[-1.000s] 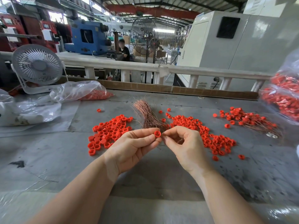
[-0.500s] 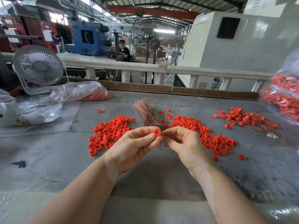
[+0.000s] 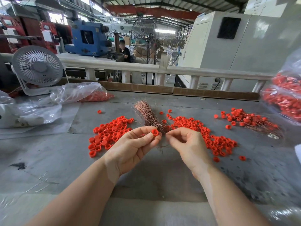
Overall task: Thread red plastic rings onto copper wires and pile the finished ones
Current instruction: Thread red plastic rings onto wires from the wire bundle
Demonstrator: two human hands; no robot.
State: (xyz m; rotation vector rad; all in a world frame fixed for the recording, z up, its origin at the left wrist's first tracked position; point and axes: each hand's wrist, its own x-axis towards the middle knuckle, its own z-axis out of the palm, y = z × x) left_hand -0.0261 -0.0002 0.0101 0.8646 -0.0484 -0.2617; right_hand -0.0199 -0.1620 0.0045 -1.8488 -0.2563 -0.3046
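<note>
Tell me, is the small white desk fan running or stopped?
Stopped, it seems: the white desk fan shows each blade sharp and separate behind its grille, with no spin blur.

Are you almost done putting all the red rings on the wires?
Not nearly. A small finished pile lies far right. The left hand pinches one red ring; the right hand pinches something too fine to see. Two heaps of loose rings and the copper wire bundle remain.

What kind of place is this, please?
Most likely a factory floor: a blue machine and a tall standing fan stand under a steel roof, and loose red rings and copper wires cover the workbench.
</note>
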